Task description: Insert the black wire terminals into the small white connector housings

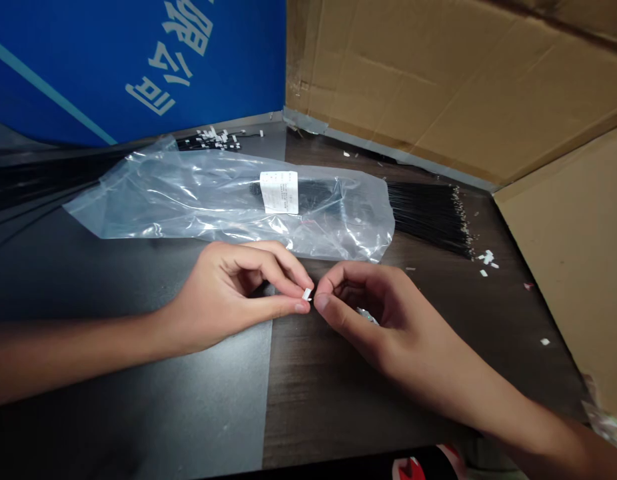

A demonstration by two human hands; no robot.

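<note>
Between thumb and fingertips, my left hand (238, 283) pinches a small white plastic connector housing (306, 293). Just right of it, my right hand (388, 307) is closed, thumb against forefinger, its tips almost touching the housing; what they grip, if anything, is hidden. A shiny, crinkled scrap (367, 316) shows beneath the right palm; I cannot tell whether that hand holds it. Beyond both hands lies a clear plastic bag (213, 193) with a printed white label (279, 193). From its right end sticks a bundle of black wires (423, 210) with metal-tipped ends.
Several loose white housings (487, 257) lie beside the wire ends. At the back left, black wires end in a pile of white connectors (216, 138). A blue panel (228, 60) and cardboard walls (438, 80) enclose the dark tabletop (308, 400). A grey mat (213, 400) covers its left part.
</note>
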